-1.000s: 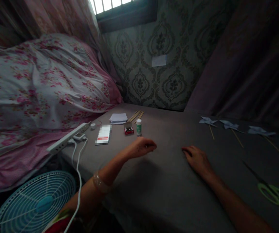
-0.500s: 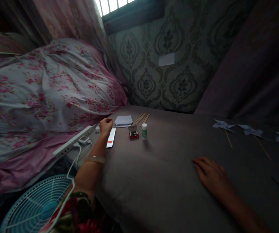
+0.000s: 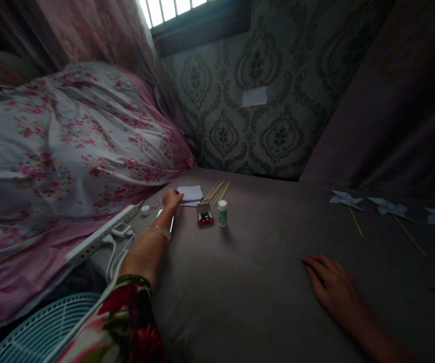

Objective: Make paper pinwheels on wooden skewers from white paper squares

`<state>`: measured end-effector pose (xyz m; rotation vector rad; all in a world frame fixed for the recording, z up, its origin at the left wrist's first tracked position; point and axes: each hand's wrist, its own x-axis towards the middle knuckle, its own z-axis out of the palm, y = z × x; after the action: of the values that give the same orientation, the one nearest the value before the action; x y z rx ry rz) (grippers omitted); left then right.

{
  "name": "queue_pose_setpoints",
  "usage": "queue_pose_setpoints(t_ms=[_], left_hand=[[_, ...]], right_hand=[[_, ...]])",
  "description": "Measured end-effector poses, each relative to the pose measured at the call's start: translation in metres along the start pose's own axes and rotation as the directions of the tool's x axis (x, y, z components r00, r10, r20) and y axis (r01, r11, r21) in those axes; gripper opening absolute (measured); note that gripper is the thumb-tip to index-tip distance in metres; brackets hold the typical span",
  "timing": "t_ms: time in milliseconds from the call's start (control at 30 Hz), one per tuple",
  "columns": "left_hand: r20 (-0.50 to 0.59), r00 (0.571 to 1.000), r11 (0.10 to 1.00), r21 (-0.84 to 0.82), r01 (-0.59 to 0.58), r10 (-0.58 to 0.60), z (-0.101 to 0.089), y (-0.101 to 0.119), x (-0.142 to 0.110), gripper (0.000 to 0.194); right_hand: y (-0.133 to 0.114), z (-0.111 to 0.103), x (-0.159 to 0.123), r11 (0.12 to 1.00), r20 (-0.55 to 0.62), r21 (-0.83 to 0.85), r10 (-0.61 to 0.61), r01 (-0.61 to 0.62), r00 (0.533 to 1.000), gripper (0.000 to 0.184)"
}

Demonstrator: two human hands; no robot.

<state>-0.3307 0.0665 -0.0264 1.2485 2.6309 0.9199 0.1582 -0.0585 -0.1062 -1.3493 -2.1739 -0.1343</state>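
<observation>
My left hand (image 3: pixel 172 198) reaches over a phone (image 3: pixel 172 222) that my forearm partly covers. Its fingers are drawn together at the left edge of a stack of white paper sheets (image 3: pixel 191 193); whether a sheet is between them is hidden. On the right, my right hand (image 3: pixel 331 280) lies on the grey cloth surface (image 3: pixel 263 292), fingers stretched out and holding nothing. Near the stack are several thin wooden sticks (image 3: pixel 223 191), a small red box (image 3: pixel 205 216) with its lid up and dark bits inside, and a white-capped green-and-white bottle (image 3: pixel 222 214).
Pale paper pinwheels (image 3: pixel 387 206), two with sticks visible, lie at the far right. A white power strip (image 3: pixel 104 234) with plugged cables, a white cap (image 3: pixel 145 210) and a blue fan (image 3: pixel 47 327) are at left. Floral bedding (image 3: pixel 69 131) rises behind them; a patterned wall (image 3: pixel 278 116) stands at the back.
My left hand has moved from above the phone's top end to the paper stack's left edge. My right hand stays put. The view has shifted slightly.
</observation>
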Motion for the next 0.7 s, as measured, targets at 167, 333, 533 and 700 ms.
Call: queue_pose_setpoints(t_ms=[167, 333, 533, 700], left_hand=[[0.016, 0.995, 0.990, 0.096, 0.099, -0.101, 0.008, 0.010, 0.004, 0.037], [-0.001, 0.991, 0.983, 0.130, 0.131, -0.132, 0.011, 0.014, 0.008, 0.047], [-0.020, 0.992, 0.985, 0.124, 0.123, -0.122, 0.014, 0.012, 0.014, 0.045], [-0.052, 0.992, 0.989, 0.082, 0.121, -0.117, 0.016, 0.013, 0.016, 0.047]], right_hand=[[-0.002, -0.001, 0.000, 1.000, -0.007, -0.015, 0.003, -0.004, 1.000, 0.035], [-0.002, -0.001, 0.000, 1.000, 0.002, -0.018, 0.010, -0.010, 1.000, 0.035], [-0.002, 0.001, -0.001, 1.000, 0.005, -0.020, 0.008, -0.008, 1.000, 0.034], [-0.003, 0.000, -0.001, 1.000, 0.000, -0.025, 0.000, 0.000, 1.000, 0.034]])
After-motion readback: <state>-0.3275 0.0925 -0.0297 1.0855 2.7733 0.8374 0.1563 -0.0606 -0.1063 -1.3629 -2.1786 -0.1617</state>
